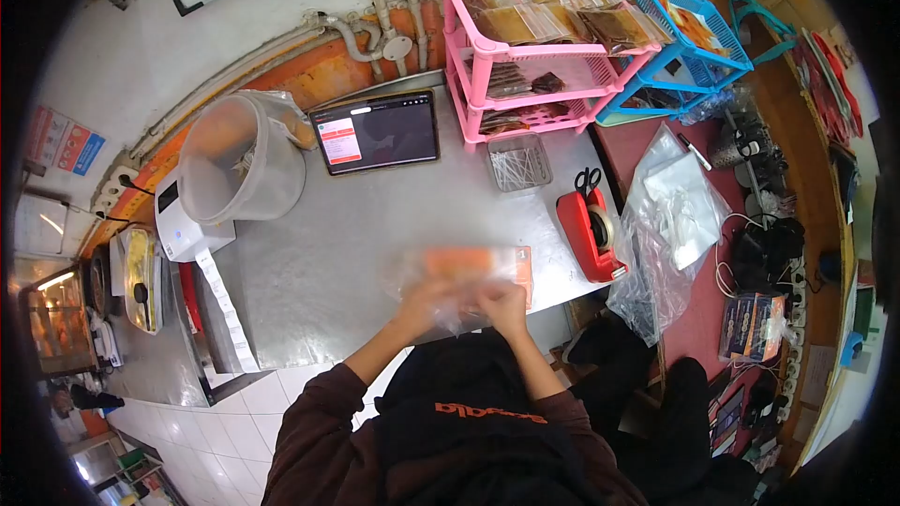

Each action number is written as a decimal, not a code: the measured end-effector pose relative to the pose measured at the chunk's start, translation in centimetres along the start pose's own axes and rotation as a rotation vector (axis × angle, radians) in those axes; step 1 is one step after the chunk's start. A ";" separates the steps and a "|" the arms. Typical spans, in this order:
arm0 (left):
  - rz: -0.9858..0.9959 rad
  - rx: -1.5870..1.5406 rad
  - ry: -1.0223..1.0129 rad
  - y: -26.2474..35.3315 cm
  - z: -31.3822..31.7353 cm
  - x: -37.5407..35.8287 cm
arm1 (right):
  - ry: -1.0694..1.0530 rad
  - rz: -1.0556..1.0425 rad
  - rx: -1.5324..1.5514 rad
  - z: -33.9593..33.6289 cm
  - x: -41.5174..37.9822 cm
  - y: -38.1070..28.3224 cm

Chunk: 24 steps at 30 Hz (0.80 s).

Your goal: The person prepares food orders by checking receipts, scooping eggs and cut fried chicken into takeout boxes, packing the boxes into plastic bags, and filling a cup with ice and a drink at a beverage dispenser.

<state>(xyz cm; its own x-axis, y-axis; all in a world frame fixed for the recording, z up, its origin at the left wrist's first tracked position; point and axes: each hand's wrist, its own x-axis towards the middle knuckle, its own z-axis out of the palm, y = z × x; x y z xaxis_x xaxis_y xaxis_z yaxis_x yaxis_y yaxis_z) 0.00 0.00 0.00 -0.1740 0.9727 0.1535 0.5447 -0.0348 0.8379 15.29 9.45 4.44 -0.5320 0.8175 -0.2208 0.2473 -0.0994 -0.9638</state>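
At the front edge of the steel table, my left hand [427, 305] is closed on a clear plastic bag [454, 317], smeared by motion. Beside it, the fingers of my right hand [503, 305] are bent and pinched at the same plastic. Just beyond both hands lies a blurred orange-printed packet [459, 260], overlapped by the plastic in this view. Its right end shows an orange and white print, and its kind is too blurred to name.
A red tape dispenser [583, 239] with black scissors [588, 180] stands to the right. Behind are a tablet [377, 133], a small clear tray [518, 162] and a pink rack [480, 80] of packets. A translucent bucket [220, 164] and label printer [183, 225] stand left.
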 end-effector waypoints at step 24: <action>0.114 0.052 0.033 2.7 -1.2 1.1 | 0.174 -0.316 -0.291 0.1 0.3 1.7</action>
<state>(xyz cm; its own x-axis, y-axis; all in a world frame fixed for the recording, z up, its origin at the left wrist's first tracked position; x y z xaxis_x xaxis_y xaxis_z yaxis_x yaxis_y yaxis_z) 0.28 0.71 3.10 -0.1350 0.9551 0.2638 0.6040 -0.1317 0.7860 15.47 9.45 2.68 -0.4797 0.8678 0.1294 0.3253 0.3129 -0.8923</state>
